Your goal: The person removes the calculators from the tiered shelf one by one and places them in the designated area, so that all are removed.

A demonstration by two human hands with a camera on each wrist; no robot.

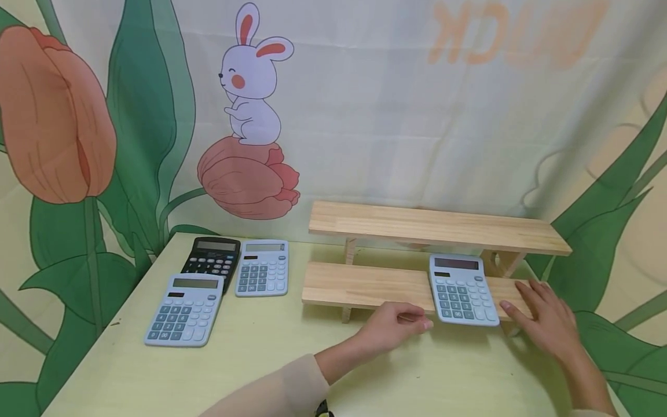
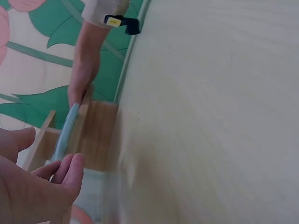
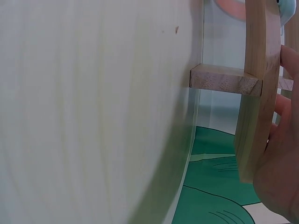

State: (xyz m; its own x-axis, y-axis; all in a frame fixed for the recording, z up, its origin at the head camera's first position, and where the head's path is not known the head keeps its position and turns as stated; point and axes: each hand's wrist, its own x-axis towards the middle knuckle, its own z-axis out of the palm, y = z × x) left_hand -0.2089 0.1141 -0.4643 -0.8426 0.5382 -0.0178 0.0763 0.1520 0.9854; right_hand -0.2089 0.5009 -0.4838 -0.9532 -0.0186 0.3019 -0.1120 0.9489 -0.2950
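A light-blue calculator [image 1: 464,289] leans back on the lower board [image 1: 365,284] of a two-tier wooden stand, its bottom edge overhanging the front. Just left of its lower corner is my left hand [image 1: 391,330], fingers loosely bent and holding nothing. In the left wrist view the calculator [image 2: 67,130] appears edge-on beyond those fingertips; whether they touch it I cannot tell. My right hand [image 1: 549,318] rests on the right end of the lower board with spread fingers, thumb close to the calculator's right side. The right wrist view has that hand [image 3: 282,163] against the board [image 3: 257,126].
On the table's left lie a black calculator [image 1: 213,258], a light-blue one [image 1: 182,313] overlapping it, and another light-blue one [image 1: 262,269] beside them. The stand's upper board [image 1: 432,226] is behind the lower one, near a printed curtain [image 1: 365,116].
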